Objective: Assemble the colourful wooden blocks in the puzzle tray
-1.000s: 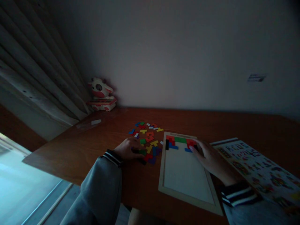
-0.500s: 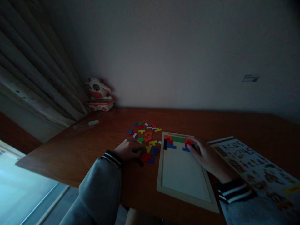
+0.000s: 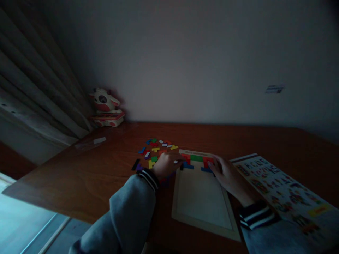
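Note:
My left hand reaches from the pile of puzzle pieces across the upper left rim of a wooden puzzle board. Its fingers are drawn together near a blue piece; what they hold, if anything, is hidden. Resting flat at the board's upper right, my right hand has its thumb apart from the fingers, by a red piece and another blue piece. A green piece lies between the red ones along the top. The board's lower part is bare.
Loose coloured pieces lie left of the board, with a black piece at their left side. A printed pattern sheet lies to the right. A cow-shaped toy stands at the back left of the wooden table.
My left hand has moved right, from the loose pieces to the board's upper left. A black piece now shows at the pile's left side. My right hand stays on the board; the view has shifted slightly.

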Demonstrator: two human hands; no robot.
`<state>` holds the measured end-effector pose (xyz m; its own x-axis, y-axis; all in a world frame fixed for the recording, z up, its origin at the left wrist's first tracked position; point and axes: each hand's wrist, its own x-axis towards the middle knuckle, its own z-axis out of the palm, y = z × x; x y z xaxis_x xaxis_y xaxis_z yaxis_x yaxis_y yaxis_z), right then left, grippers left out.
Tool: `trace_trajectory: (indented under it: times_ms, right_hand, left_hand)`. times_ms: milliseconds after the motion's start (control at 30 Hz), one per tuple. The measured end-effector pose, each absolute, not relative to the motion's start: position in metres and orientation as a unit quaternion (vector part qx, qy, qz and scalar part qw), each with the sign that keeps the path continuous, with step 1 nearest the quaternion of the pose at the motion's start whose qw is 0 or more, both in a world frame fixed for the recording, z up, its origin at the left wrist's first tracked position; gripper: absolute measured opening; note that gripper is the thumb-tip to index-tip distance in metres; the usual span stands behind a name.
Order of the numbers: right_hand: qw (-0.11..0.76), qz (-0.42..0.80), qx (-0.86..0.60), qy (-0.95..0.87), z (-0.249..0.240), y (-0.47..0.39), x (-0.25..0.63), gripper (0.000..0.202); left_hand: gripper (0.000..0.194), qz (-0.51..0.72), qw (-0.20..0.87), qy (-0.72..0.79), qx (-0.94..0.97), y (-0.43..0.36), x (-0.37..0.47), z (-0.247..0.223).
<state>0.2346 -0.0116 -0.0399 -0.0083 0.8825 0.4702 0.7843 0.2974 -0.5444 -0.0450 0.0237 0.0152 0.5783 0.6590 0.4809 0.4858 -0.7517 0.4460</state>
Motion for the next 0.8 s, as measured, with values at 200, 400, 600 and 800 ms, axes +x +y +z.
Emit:
trace_trajectory:
  times_ms: [200,400,600,800]
  right_hand:
    - [0.389,0.055,-0.603,-0.694,-0.039,-0.013,0.232,0.046]
    - [0.396,0.072,-0.617,-0.676,-0.037,-0.015,0.230,0.056]
    - [0.385,0.079,-0.617,-0.682,-0.034,-0.015,0.231,0.053]
    - [0.390,0.074,-0.603,-0.692,-0.037,-0.013,0.233,0.052]
  left_hand:
    - [0.025,0.275,0.146,0.317,0.896,0.029,-0.003,0.005]
    - [0.036,0.222,0.128,0.292,0.922,0.024,-0.004,-0.003]
    - [0.027,0.227,0.074,0.260,0.935,0.017,-0.009,-0.002]
    - [0.024,0.238,0.056,0.270,0.931,0.015,-0.008,-0.002]
